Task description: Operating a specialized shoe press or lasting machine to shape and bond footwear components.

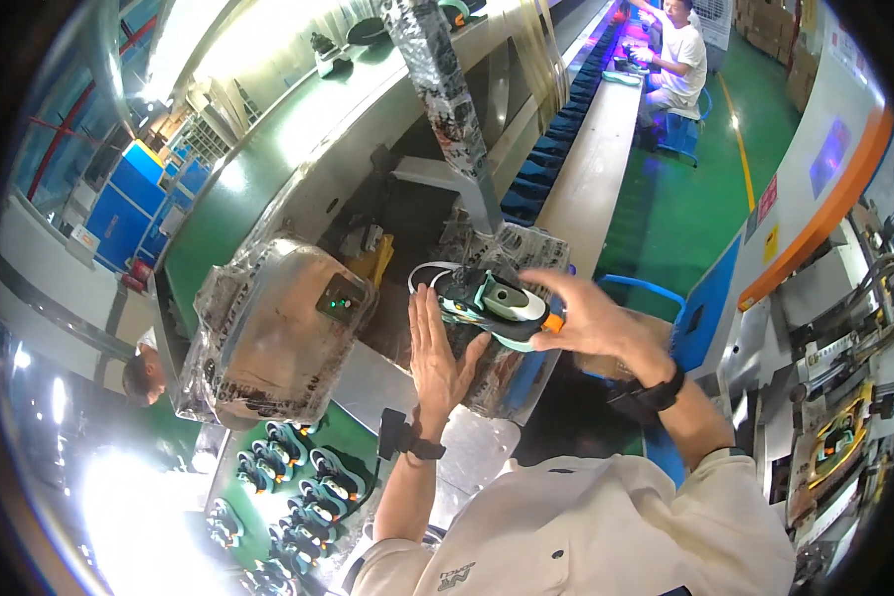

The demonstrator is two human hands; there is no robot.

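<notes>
Both hands hold the shoe (494, 301): left hand (437, 353) flat-fingered, right hand (591, 318) fingers wrapped round (toe hidden).

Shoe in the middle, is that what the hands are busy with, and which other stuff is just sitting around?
Being worked on:
- shoe, black, mint and white, held from the right by the right hand
- left hand, flat against its near side
- wrapped machine block under it

Just sitting around:
- rows of shoes, lower left
- foil-wrapped housing
- conveyor
- seated co-worker, far off
</notes>
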